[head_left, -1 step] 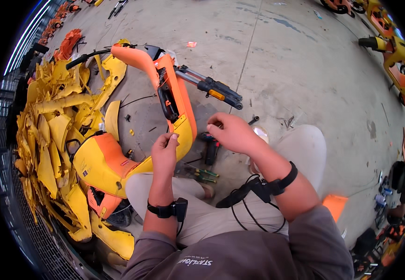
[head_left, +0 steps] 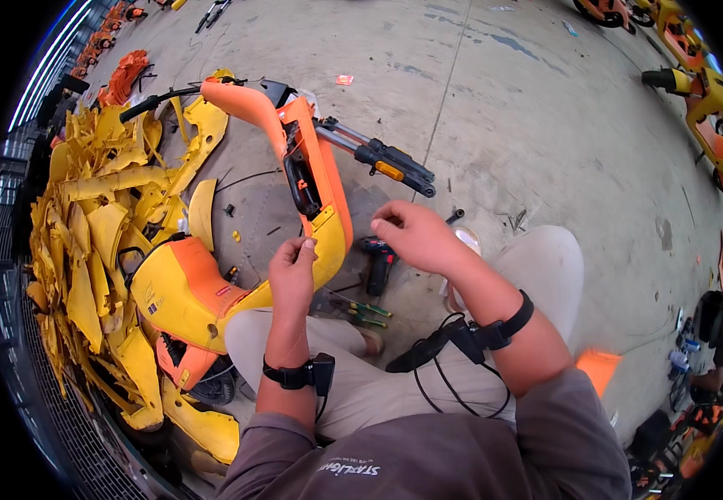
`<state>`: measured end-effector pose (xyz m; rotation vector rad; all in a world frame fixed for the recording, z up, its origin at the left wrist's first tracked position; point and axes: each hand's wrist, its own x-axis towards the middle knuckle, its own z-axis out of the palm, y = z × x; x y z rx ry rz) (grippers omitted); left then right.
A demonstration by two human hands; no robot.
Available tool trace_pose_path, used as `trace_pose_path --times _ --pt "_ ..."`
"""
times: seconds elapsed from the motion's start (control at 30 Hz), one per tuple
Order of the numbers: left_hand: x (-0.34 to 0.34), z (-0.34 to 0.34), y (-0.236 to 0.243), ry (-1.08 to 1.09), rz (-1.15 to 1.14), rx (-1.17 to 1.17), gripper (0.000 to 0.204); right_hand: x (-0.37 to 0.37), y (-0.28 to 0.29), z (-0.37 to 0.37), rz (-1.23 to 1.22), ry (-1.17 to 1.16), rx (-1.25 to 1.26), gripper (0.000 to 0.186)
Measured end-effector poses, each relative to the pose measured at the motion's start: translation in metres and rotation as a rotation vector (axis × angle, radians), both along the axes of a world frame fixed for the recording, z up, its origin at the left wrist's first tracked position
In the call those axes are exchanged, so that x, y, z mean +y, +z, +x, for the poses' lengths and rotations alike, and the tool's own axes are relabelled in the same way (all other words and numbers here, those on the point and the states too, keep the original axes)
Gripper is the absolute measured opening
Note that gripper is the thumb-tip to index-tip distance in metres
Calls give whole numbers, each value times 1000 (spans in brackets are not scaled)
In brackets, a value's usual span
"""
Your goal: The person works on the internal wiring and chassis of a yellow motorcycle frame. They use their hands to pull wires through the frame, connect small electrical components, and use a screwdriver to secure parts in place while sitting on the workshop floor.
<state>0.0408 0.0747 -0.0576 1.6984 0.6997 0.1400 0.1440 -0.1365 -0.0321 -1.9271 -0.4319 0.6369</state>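
An orange and yellow scooter body (head_left: 325,221) lies tipped over in front of me, its front fork (head_left: 361,150) pointing right. My left hand (head_left: 292,275) is closed at the near edge of its yellow panel, thumb against the index finger. Whatever is in that pinch, if anything, is too small to make out. Just right of the body, my right hand (head_left: 411,237) hovers with its fingers curled and the thumb drawn in; its grip is partly hidden. Below and between the hands lies a black and red cordless drill (head_left: 378,268). Green-handled pliers (head_left: 368,315) rest nearer my legs.
Broken yellow panels (head_left: 99,250) form a heap at the left, beside a dark metal grating (head_left: 70,417). Other scooters (head_left: 715,125) stand at the far right. An orange sheet (head_left: 599,368) lies right of my knee, and mixed parts (head_left: 703,392) clutter the lower right.
The whole picture has shifted very slightly. Both hands keep their places and finger positions.
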Motion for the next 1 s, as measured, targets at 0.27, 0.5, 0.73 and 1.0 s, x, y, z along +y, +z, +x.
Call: trace_pose_path --times 0.27,0.5,0.73,1.0 --pt "20 4 -6 104 167 34 21 -11 16 17 707 -243 865 53" --pt "18 2 3 161 -67 27 20 -34 24 25 1118 -352 985 60" --pt "25 -8 3 214 -137 -56 21 -33 27 16 989 -329 795 54" --pt "30 0 -2 144 233 -37 25 8 -5 -4 101 -66 196 30"
